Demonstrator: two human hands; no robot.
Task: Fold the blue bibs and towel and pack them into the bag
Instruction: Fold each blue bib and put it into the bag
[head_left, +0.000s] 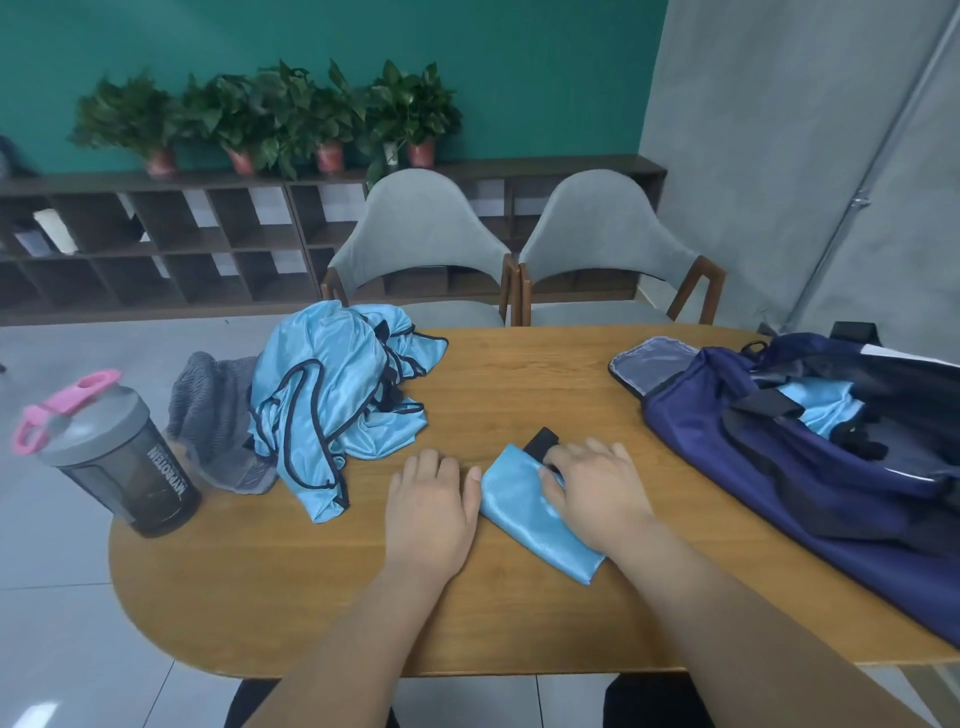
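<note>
A folded light-blue bib (524, 514) lies on the wooden table (519, 384) near its front edge. My right hand (597, 488) rests flat on top of it, fingers spread. My left hand (431, 499) lies flat on the table just left of the bib, thumb touching its edge. A heap of unfolded blue bibs with dark trim (337, 395) sits at the back left, partly over a grey towel (213, 415). The navy bag (810, 441) stands open at the right with a folded blue bib (821, 405) inside.
A dark shaker bottle with a grey lid and pink handle (114, 457) stands at the table's left edge. Two grey chairs (421, 244) face the far side. A low shelf with potted plants (270, 119) lines the back wall.
</note>
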